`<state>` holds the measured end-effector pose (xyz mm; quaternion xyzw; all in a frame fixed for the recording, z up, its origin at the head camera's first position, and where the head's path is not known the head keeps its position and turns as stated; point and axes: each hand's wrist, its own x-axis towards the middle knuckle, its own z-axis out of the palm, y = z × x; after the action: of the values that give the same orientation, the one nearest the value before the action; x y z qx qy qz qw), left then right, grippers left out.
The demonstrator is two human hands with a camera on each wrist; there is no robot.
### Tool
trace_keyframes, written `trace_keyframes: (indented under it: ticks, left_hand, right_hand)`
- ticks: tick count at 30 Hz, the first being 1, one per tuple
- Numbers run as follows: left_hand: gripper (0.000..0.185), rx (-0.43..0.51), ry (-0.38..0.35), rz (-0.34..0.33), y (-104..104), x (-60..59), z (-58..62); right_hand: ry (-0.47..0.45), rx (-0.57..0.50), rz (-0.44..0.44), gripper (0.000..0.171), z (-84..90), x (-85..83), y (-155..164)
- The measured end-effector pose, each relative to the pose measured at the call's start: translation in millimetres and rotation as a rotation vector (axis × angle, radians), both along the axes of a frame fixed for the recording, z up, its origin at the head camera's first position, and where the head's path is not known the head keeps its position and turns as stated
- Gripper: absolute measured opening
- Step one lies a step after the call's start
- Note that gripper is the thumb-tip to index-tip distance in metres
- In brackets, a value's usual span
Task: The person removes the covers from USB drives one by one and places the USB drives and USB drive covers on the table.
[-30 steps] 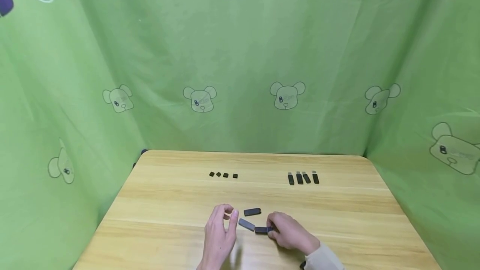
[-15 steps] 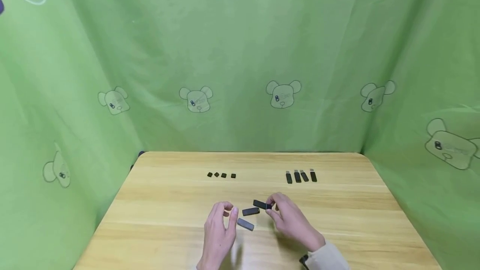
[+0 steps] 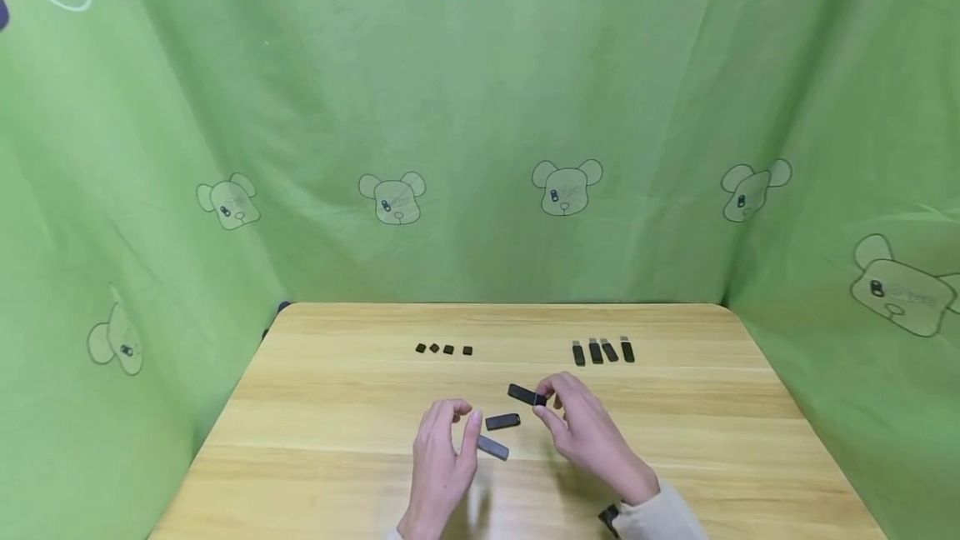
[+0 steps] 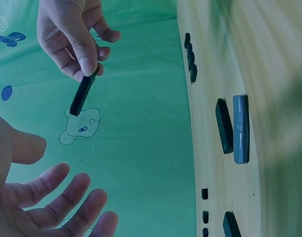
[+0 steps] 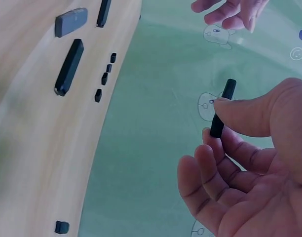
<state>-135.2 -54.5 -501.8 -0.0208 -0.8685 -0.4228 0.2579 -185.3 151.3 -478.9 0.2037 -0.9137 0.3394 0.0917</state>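
Note:
My right hand [image 3: 588, 432] pinches a black USB stick [image 3: 525, 394] by one end, between thumb and fingers, raised off the table. The right wrist view shows the same black stick [image 5: 226, 106] under the thumb. My left hand [image 3: 444, 450] holds nothing; its fingers [image 4: 87, 210] are loosely spread and bent. Between the hands lie a dark USB stick [image 3: 502, 422] and a grey one [image 3: 492, 447], whose near-left end sits close beside the left thumb. Another dark stick [image 4: 231, 224] shows at the bottom of the left wrist view.
Several small black caps [image 3: 448, 349] lie in a row at the table's back, left of centre. Several black USB sticks with bare metal plugs [image 3: 596, 352] line up at the back right. A green patterned curtain [image 3: 480, 107] surrounds the wooden table [image 3: 337, 407].
My right hand has lifted the black stick from beside the grey one and carried it away from me, past the dark stick. My left hand has hardly moved.

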Motion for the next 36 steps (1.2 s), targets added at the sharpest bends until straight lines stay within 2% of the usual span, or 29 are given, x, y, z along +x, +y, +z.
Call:
trace_keyframes:
  ticks: [5, 12, 15, 20, 29, 36]
  left_hand:
    - [0.011, -0.001, 0.006, -0.005, 0.9, -1.6, 1.5]
    - [0.009, 0.005, -0.005, -0.011, 1.8, -0.3, 2.5]
    - [0.009, 0.009, -0.013, -0.016, 2.1, -0.1, 3.5]
    - [0.007, 0.03, 0.006, -0.033, 5.0, -1.0, 8.5]
    - [0.01, 0.04, 0.106, -0.104, 16.6, -7.0, 26.5]
    - [0.013, 0.063, 0.104, -0.168, 20.5, -11.0, 37.3]
  right_hand:
    - [0.014, -0.015, 0.012, 0.02, 3.4, 1.2, -1.4]
    - [-0.106, -0.084, 0.027, 0.017, 9.0, 5.3, -2.6]
    - [-0.118, -0.118, 0.017, 0.017, 11.7, 7.3, -2.8]
    - [-0.057, -0.164, -0.002, 0.019, 13.0, 12.1, -3.4]
    - [0.113, -0.296, 0.001, 0.026, 14.8, 25.4, -12.5]
    - [0.179, -0.368, 0.047, 0.027, 14.8, 33.5, -21.0]
